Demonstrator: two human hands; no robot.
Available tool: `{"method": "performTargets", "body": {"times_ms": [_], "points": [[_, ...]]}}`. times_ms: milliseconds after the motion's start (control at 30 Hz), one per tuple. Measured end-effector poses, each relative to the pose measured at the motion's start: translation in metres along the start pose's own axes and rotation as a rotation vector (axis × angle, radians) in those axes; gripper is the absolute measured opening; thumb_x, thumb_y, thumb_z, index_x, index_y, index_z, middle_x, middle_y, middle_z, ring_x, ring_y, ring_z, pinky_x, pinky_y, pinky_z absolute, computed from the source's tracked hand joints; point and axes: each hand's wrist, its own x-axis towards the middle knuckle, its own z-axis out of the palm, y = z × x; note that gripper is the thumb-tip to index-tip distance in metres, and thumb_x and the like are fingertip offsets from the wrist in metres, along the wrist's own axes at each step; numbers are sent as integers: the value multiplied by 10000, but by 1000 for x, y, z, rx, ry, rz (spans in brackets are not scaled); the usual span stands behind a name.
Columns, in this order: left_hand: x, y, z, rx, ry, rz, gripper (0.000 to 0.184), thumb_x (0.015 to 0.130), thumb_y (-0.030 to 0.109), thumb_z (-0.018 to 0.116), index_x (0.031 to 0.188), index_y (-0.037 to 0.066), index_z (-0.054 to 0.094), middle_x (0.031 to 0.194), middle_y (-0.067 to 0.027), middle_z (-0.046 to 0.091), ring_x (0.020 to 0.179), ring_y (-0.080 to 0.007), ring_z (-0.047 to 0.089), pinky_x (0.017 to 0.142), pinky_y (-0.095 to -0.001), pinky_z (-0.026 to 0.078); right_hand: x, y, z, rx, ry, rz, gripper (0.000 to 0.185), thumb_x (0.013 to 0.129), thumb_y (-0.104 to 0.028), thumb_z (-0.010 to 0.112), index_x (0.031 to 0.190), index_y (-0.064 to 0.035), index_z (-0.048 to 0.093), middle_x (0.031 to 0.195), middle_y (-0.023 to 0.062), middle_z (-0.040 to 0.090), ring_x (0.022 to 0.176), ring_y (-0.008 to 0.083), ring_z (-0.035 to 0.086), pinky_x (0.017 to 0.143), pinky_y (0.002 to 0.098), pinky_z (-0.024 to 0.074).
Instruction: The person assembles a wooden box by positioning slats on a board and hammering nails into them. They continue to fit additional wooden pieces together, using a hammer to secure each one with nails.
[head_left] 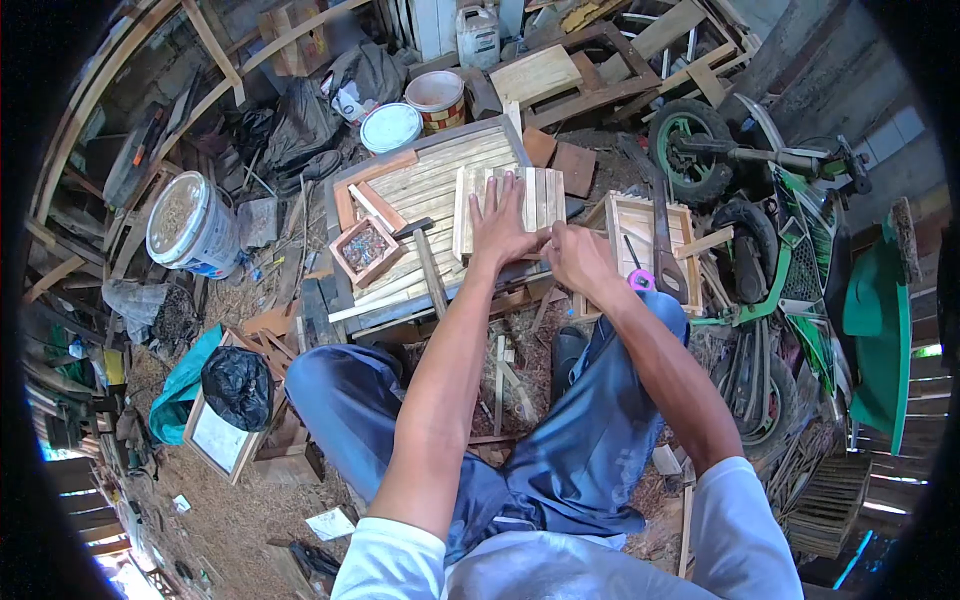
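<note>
A slatted wooden panel [543, 200] lies on the low slatted worktable [440, 160]. My left hand [498, 220] rests flat on the panel with its fingers spread. At the panel's near right corner is my right hand [580, 258], its fingers pinched together; whatever they hold is too small to make out. Left of the panel, a hammer [431, 268] lies with its handle toward me. Beyond it sits a small wooden box [364, 250] of nails or screws. To the right, a handsaw [664, 235] lies across a wooden crate [612, 215], beside a pink tape roll [641, 280].
A white bucket [190, 225] stands at the left, and two more containers, one lidded [391, 128], stand behind the worktable. A green dirt bike [790, 250] and a green chair [880, 320] are at the right. Wood scraps litter the floor.
</note>
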Motion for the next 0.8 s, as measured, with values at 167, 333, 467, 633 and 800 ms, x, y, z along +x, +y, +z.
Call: {"method": "performTargets", "body": {"times_ms": [167, 333, 467, 633, 800], "points": [[-1, 0, -3, 29, -36, 5, 1121, 652, 653, 719, 1517, 103, 268, 1620, -70, 142, 1502, -264, 37, 1189, -533, -28, 5, 3, 6, -36, -32, 26, 242, 832, -195, 596, 967, 5, 619, 898, 250, 667, 853, 433, 658, 753, 524, 524], [-1, 1, -4, -6, -24, 12, 1154, 633, 675, 722, 1518, 95, 262, 1617, -82, 149, 1501, -269, 43, 1188, -530, -34, 2, 2, 4, -55, 45, 70, 248, 805, -189, 665, 963, -6, 610, 917, 247, 654, 885, 447, 635, 791, 521, 504], [-1, 3, -7, -11, -47, -2, 1174, 630, 691, 715, 1526, 98, 242, 1619, -81, 138, 1502, -269, 38, 1188, -516, -43, 0, 1, 2, 19, 78, 45, 281, 798, -163, 668, 997, 20, 590, 936, 270, 635, 916, 456, 623, 818, 521, 503], [0, 3, -8, 0, -83, -25, 1196, 631, 711, 701, 1541, 117, 202, 1625, -69, 108, 1502, -267, 22, 1188, -501, -60, 2, 4, -3, 100, -46, 79, 324, 814, -154, 632, 1037, 71, 566, 904, 330, 639, 879, 496, 633, 797, 541, 521], [-1, 2, -8, 29, -91, -22, 1203, 634, 739, 678, 1543, 117, 194, 1627, -63, 94, 1502, -267, 18, 1184, -513, -66, 2, 6, -6, 95, -89, 7, 296, 814, -158, 617, 981, 85, 595, 870, 342, 640, 836, 499, 641, 772, 528, 534]]}}
